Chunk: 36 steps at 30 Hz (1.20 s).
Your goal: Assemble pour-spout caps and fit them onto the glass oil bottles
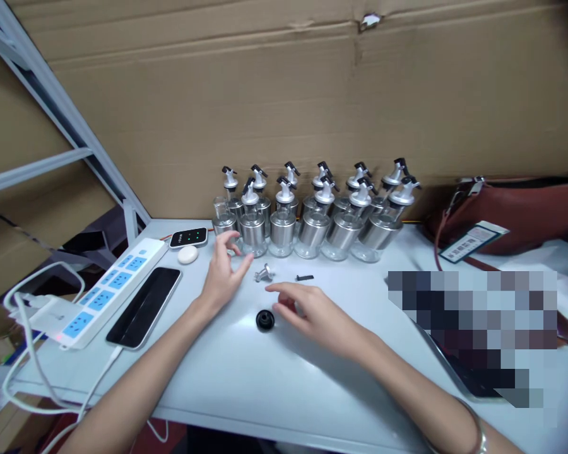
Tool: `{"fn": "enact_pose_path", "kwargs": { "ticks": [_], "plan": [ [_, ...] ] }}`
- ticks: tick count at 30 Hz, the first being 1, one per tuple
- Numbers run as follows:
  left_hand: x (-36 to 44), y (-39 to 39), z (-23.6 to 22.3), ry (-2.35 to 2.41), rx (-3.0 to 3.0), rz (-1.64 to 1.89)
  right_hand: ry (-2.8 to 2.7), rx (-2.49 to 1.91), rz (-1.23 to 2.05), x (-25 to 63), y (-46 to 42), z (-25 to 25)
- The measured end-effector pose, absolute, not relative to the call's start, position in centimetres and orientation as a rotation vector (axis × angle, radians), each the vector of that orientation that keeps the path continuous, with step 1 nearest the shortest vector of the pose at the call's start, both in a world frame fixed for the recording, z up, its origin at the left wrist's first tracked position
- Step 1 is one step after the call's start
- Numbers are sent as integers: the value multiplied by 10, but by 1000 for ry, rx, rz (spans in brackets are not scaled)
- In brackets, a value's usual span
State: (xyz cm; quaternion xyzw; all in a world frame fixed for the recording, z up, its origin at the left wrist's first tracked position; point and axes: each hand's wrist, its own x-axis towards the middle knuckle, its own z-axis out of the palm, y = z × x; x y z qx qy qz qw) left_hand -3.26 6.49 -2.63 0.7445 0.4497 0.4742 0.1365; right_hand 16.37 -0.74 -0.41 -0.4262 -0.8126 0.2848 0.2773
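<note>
My left hand (224, 268) is held with thumb and fingers apart and nothing in it, near the front-left glass bottle (224, 226), which has no pourer on top. My right hand (315, 310) hovers over the table with its index finger and thumb apart, also holding nothing. Between the two hands lies a silver pourer spout (264, 273). A small black lever piece (305, 277) rests just beyond my right hand. Close to my right fingertips sits a round black stopper (265, 320). Behind are two rows of steel-sleeved bottles (315, 230) topped with silver and black pourers.
On the left lie a white power strip (116, 287), a phone (144, 308) on a cable, a round white case (187, 255) and a small device with green lights (189, 237). A brown bag (525, 211) is at right. Cardboard (284, 101) stands behind the bottles.
</note>
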Motion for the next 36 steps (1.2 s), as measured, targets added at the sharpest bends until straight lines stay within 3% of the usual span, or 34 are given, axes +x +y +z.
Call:
{"fn": "enact_pose_path", "kwargs": {
  "ticks": [4, 10, 16, 23, 27, 36],
  "plan": [
    [-23, 79, -1, 1299, 1988, 1613, -2048, -1121, 590, 177, -3, -5],
    [2, 103, 32, 1440, 1877, 1506, -1911, -1063, 409, 189, -2, -3],
    [8, 115, 32, 1573, 1935, 1414, -1930, -1021, 213, 192, -1, -5],
    [-6, 70, 33, 1329, 2412, 1754, -1809, -952, 56, 191, -6, 2],
    [-6, 36, 32, 1079, 2810, 1905, -1698, -935, 103, 189, -12, 9],
    [-3, 18, 9, 817, 2895, 1586, -1726, -896, 415, 180, -18, 6]
  ]
}}
